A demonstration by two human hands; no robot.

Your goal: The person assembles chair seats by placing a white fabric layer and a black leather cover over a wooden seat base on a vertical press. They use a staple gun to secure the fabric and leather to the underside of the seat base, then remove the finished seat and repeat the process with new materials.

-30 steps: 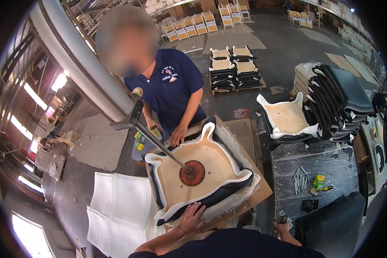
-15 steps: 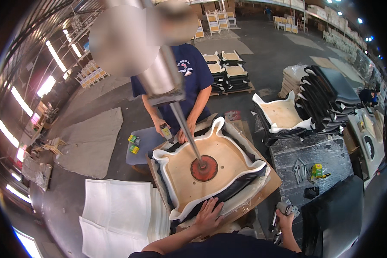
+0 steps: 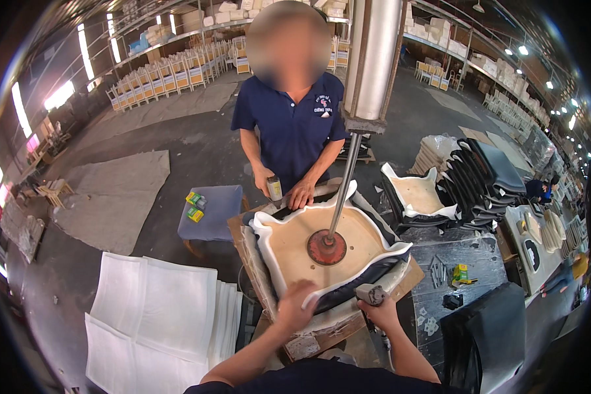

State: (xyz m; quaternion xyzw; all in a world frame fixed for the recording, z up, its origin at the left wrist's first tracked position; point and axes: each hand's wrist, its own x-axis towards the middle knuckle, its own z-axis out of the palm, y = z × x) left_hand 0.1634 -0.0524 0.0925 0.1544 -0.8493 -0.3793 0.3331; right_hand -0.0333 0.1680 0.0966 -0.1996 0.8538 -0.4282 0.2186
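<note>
Upholstered seat [image 3: 294, 244] lies wooden base up beneath the red press disc [image 3: 318, 252]. Left hand [image 3: 297, 306]: seven o'clock of the disc, at the seat's near edge, fingers curled but blurred; cannot tell whether they pinch anything. Right hand [image 3: 382, 314]: five o'clock, closed around a staple gun [image 3: 370, 293]. Co-worker's hand [image 3: 302, 194]: eleven o'clock, at the far edge.

In a furniture workshop, a press [image 3: 369, 72] bears on a padded seat [image 3: 292, 240], with chairs [image 3: 167, 77] in rows beyond the press, stacked seats [image 3: 496, 164] to its right, white sheets [image 3: 148, 289] to its left.
</note>
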